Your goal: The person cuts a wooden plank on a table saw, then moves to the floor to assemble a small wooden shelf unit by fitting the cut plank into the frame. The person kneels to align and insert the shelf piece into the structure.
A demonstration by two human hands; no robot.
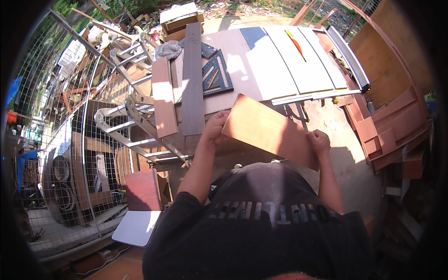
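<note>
A reddish-brown wooden board (270, 133) is held up in front of my body, tilted so its right end hangs lower. My left hand (216, 127) is closed on its left end. At the other end my right hand (319, 142) grips the short edge, with the fingers curled. Beyond the board, a dark triangular square (224, 77) lies on the worktable (238, 53), and a yellow-orange pencil (213, 78) rests on it. Two planks lie to its left: a grey-brown plank (192, 84) and a shorter reddish plank (164, 102).
An orange cutter knife (295, 44) lies on the white panels at the table's far side. A metal ladder (140, 123) stands at the left beside a wire mesh fence (88, 140). Reddish boards (373, 126) are stacked at the right. Two small panels (142, 191) lean at lower left.
</note>
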